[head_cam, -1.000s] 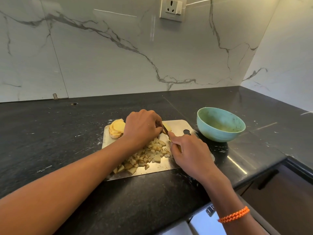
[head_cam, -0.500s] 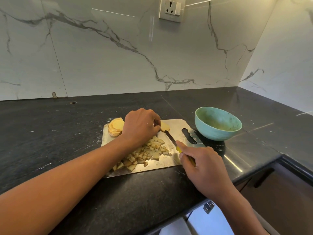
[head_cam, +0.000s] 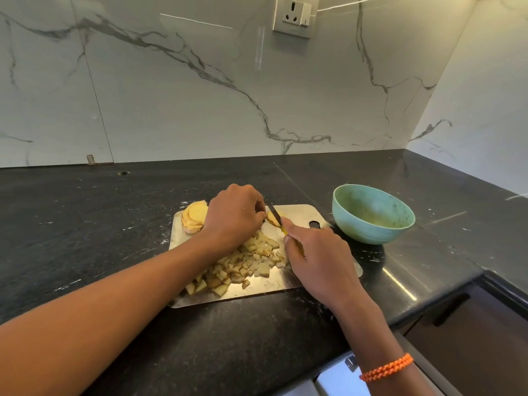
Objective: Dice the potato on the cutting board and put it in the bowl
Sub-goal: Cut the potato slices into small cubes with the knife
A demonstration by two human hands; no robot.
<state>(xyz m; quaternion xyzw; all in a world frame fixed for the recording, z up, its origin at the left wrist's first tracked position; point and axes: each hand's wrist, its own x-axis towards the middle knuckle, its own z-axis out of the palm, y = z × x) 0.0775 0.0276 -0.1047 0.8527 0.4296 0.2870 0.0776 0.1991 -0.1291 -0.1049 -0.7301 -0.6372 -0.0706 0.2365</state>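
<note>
A steel cutting board [head_cam: 297, 212] lies on the black counter. A heap of diced potato [head_cam: 243, 267] covers its middle and near left. Stacked potato slices [head_cam: 194, 217] sit at its far left corner. My left hand [head_cam: 233, 214] holds down a small potato slice [head_cam: 273, 218] with curled fingertips. My right hand [head_cam: 317, 258] grips a yellow-handled knife [head_cam: 275, 215], its blade lying across that slice. The teal bowl [head_cam: 371, 214] stands just right of the board; it looks empty of potato.
The black counter [head_cam: 85, 224] ends at a near edge along the bottom right, with a dark drawer front [head_cam: 471, 338] below. Marble walls rise behind and to the right, with a socket [head_cam: 294, 15] high up. An orange bracelet [head_cam: 385, 367] circles my right wrist.
My right hand pulled the knife back toward me half a second ago, then moved forward again; the blade now lies across the slice beside my left fingers.
</note>
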